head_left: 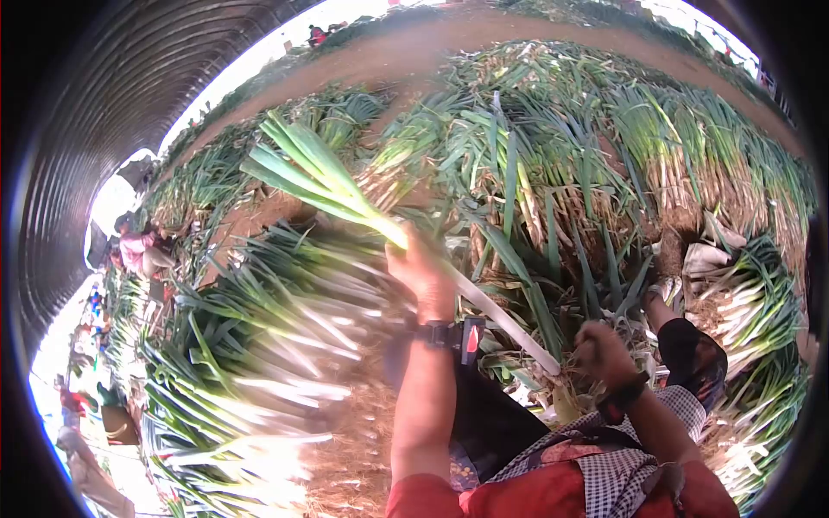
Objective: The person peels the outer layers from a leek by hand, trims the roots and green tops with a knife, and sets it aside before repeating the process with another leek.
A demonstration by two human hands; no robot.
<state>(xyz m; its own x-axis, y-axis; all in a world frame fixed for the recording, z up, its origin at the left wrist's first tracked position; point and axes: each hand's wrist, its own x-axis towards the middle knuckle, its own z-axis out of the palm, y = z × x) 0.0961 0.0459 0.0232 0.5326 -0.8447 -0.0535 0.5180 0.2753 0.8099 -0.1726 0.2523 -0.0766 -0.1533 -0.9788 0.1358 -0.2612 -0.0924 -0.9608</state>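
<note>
My left hand [423,269] is wrapped round a leek [509,321], near where its white stem turns green. The leaves fan out to the upper left, and the white root end points down to the right. My right hand [606,352] is closed just right of that root end, apart from the stem as far as I can see. Whatever its curled fingers may hold is hidden. Left of my left arm lies a broad row of leeks [285,345] with pale stems towards me. Loose leaves and peelings [518,371] lie below the held leek.
Uncleaned leeks [553,164] with brown roots are heaped ahead. More trimmed leeks [751,319] lie at my right. One person in pink [138,246] sits at far left beneath the curved tunnel cover [95,112]. My bent knee [691,358] is on the right.
</note>
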